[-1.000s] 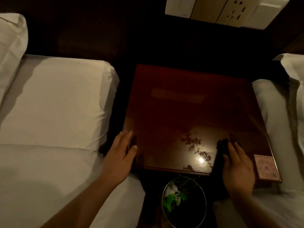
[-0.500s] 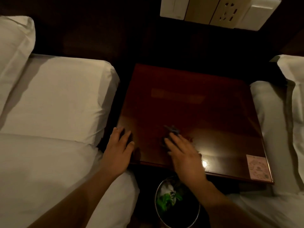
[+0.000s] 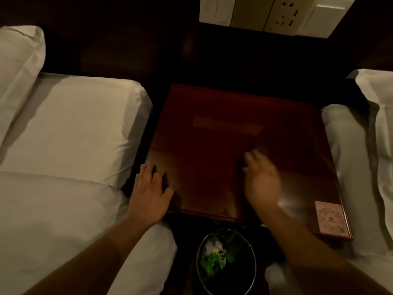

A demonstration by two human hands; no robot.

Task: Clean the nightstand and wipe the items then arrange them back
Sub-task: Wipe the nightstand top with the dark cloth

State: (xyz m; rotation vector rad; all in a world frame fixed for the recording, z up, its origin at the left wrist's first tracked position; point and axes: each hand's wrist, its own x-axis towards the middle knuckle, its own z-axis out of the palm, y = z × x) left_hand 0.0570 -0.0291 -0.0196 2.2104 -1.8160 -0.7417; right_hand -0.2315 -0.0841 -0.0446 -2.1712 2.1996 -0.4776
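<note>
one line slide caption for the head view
Right hand wipes the nightstand with a dark cloth; left hand braces its corner.

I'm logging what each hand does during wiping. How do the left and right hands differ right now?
The left hand rests at the near left corner of the nightstand, sharp in the picture; the right hand is over the top's near middle and blurred. The left hand holds nothing; the right hand has a dark cloth showing past its fingertips. Both lie palm down on the top.
</note>
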